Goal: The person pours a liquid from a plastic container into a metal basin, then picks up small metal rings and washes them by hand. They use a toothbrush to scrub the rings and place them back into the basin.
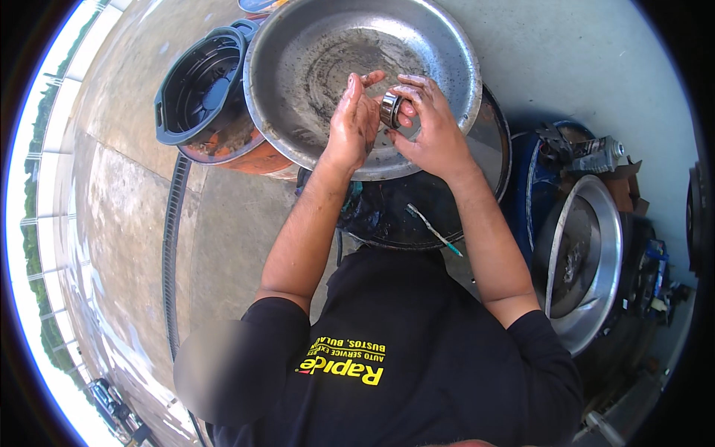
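Head view: the person stands over a wide, shallow metal basin [313, 45] whose inner face is smeared with dark grease. Both hands work above its near rim.

The right hand [432, 123] has its fingers [410, 86] closed around a small metal bearing ring [390, 109], gripping it on its outer face. The ring is held on edge, between the 2 hands, above the basin's lower right area. The left hand [354, 119] is held flat and upright, palm against the ring's open side; its fingers are extended and grip nothing. Both hands are dark with grease.

The basin rests on a rust-orange drum [246, 153]. A dark blue-grey plastic bucket [197, 86] sits just beside the basin at the left, touching the drum top. Below the hands lies a second round dark pan [417, 216] with a thin light-handled tool [436, 232] lying across it.

At the right, a second shiny metal basin [588, 261] stands tilted against a blue drum [532, 186], with a grey spray can [599, 156] lying near it.

The floor [126, 194] is bare grey concrete, stained and sunlit. A black ribbed hose [171, 246] runs along it at the left. A railing [45, 186] and green trees show beyond.
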Motion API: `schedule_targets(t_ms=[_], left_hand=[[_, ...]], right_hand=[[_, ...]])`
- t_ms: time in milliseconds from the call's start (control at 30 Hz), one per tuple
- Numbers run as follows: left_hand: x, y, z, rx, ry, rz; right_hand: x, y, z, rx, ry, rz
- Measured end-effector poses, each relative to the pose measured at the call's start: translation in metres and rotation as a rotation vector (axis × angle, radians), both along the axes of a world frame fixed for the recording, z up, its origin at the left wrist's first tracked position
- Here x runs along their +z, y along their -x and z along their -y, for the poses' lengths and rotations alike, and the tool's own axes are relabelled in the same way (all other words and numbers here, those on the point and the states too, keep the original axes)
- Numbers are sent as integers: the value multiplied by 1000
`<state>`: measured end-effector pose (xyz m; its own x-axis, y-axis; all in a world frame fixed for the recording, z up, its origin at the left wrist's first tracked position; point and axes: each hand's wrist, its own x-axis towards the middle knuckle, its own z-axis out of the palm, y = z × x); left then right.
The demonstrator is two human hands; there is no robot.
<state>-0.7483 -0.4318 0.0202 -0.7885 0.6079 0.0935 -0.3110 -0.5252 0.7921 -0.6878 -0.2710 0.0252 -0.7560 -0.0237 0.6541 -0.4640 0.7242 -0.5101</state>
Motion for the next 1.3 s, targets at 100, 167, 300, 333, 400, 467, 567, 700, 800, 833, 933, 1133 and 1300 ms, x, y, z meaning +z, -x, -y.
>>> schedule_targets(t_ms=[100, 167, 300, 333, 400, 467, 567, 700, 800, 833, 933, 1133, 1300], left_hand=[[1, -3, 1, -3, 73, -81], [7, -7, 0, 20, 92, -114], [4, -6, 4, 72, 217, -277], [3, -5, 4, 78, 232, -304], [1, -7, 2, 60, 202, -292], [-2, -6, 5, -5, 179, -272], [-18, 1, 6, 56, 278, -382], [-12, -3, 6, 72, 309, -390], [4, -11, 10, 114, 449, -559], [5, -11, 10, 108, 516, -670], [7, -13, 14, 93, 668, -866], [9, -39, 53, 353, 887, -991], [0, -56, 121, 556, 846, -742]], right_hand=[[3, -1, 9, -78, 149, 104], [-5, 9, -4, 61, 950, 633], [-6, 3, -1, 154, 1287, 853], [-5, 2, 4, 124, 1238, 805], [-21, 5, 19, -3, 778, 361], [-25, 4, 23, -53, 518, 215], [-20, 2, 12, 113, 776, 618], [-21, 9, -6, 426, 1420, 1006], [-21, 7, 4, 430, 1538, 851], [-23, 7, 6, 434, 1589, 806], [-28, 11, 7, 238, 1471, 702], [-26, 48, -17, -50, 976, 942], [-19, 115, -23, -119, -70, 1072]])
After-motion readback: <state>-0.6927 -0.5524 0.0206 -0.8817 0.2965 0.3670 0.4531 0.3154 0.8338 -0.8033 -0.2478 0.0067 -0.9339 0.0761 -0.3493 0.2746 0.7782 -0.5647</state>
